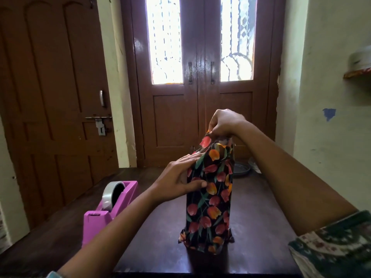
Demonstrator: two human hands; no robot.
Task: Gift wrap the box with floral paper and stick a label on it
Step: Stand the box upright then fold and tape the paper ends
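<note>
Sleeve (337, 243) on the right arm is cut off by the frame edge. Box (208, 207), covered in paper (205, 141), stands upright mid-bench (261, 217). Left hand (176, 177): fingers straight, flat against the box's upper left side, thumb on the front. Right hand (224, 123): fingers curled, pinching the paper's top flap; fingertips hidden. Dispenser (112, 205) stands apart, left.

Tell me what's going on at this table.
A person is wrapping a box, stood on end on the table, in floral paper. The left hand presses flat against its side; the right hand pinches the paper at the top. A tape dispenser sits unused at the left. No label shows.
</note>
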